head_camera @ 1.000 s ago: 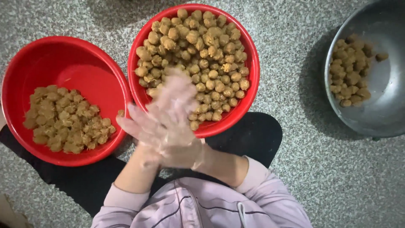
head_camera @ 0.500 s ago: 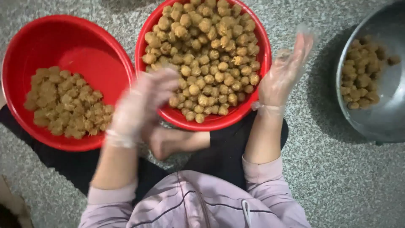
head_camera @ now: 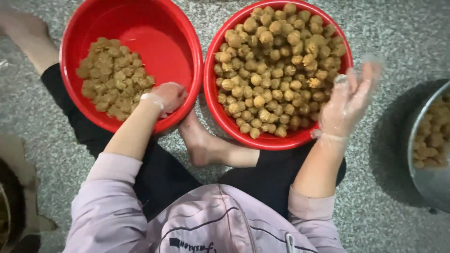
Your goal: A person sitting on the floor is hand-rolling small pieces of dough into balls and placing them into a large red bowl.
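Two hands have parted: my left hand (head_camera: 169, 96) now rests curled on the left red basin's (head_camera: 75, 103) rim, my right hand (head_camera: 349, 100) hovers open, empty, over the full red basin (head_camera: 220, 119).

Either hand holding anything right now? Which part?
Right hand: open, empty, over the fuller red basin's rim. Left hand: rests in the other red basin; grip unclear.

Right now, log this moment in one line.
left hand: on left red basin rim | right hand: open, at right red basin | both gloved
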